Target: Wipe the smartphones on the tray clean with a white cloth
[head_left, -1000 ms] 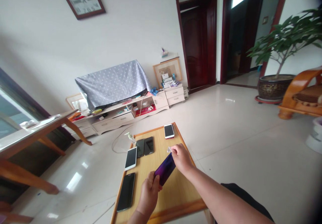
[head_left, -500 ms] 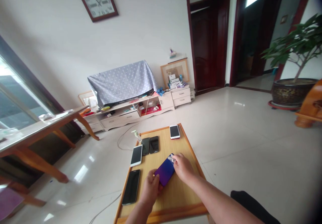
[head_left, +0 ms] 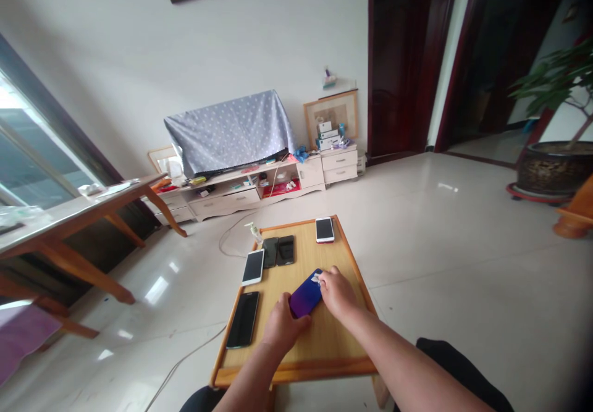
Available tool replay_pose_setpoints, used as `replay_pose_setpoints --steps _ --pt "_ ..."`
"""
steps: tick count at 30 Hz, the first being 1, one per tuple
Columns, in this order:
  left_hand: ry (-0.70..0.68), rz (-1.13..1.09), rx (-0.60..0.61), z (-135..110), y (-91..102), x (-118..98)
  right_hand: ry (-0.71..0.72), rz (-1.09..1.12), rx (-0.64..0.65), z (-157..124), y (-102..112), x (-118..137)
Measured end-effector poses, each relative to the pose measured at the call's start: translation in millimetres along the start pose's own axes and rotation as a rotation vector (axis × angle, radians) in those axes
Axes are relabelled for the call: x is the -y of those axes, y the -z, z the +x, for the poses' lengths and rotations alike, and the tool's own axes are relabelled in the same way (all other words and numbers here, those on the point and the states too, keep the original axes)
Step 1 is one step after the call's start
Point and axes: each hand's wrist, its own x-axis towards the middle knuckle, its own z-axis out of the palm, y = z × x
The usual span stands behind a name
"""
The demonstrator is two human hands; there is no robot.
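Observation:
A blue-and-purple smartphone (head_left: pixel 304 297) is tilted over the low wooden table (head_left: pixel 296 227), its shiny back toward me. My left hand (head_left: pixel 283 324) grips its lower end, thumb along the near edge. Pinched in my right hand (head_left: pixel 337 291) is a small crumpled white tissue (head_left: pixel 317 278), pressed against the phone's upper end. To the left lie a large black phone (head_left: pixel 243 319) and a white phone (head_left: pixel 252 267). Behind them rests an opened dark flip-case phone (head_left: pixel 278 251). Another white phone (head_left: pixel 325 230) sits at the far right corner.
A clear pump bottle (head_left: pixel 254 233) stands at the table's far left corner. A cable (head_left: pixel 185 362) runs over the floor at left. Beyond are a TV cabinet (head_left: pixel 227 205) under a spotted cloth (head_left: pixel 231 134), a wooden side table (head_left: pixel 92 214) and a potted plant (head_left: pixel 556 174).
My view has tipped downward and slightly left. My left hand has shifted its hold, its thumb now lying lower along the phone's edge. The right hand still presses the tissue on the phone's upper end.

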Motion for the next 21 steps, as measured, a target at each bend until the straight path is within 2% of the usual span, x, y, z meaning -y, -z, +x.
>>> replay_pose_setpoints --steps 5,9,13,18,21 --pt "-0.006 0.179 0.007 0 4.6 2 0.105 -0.081 -0.02 -5 -1 7" --pt "-0.049 0.241 -0.018 -1 11.1 5 0.124 -0.113 -0.024 -6 1 13" --pt "-0.049 0.281 -0.114 -6 10.9 13 0.141 -0.12 -0.054 -2 2 12" --pt "-0.158 0.187 -0.219 -11 -2.2 29 0.236 -0.177 0.099 -1 -11 10" --pt "-0.19 0.111 -0.256 -11 -9.1 37 0.256 -0.206 0.186 -15 -22 22"
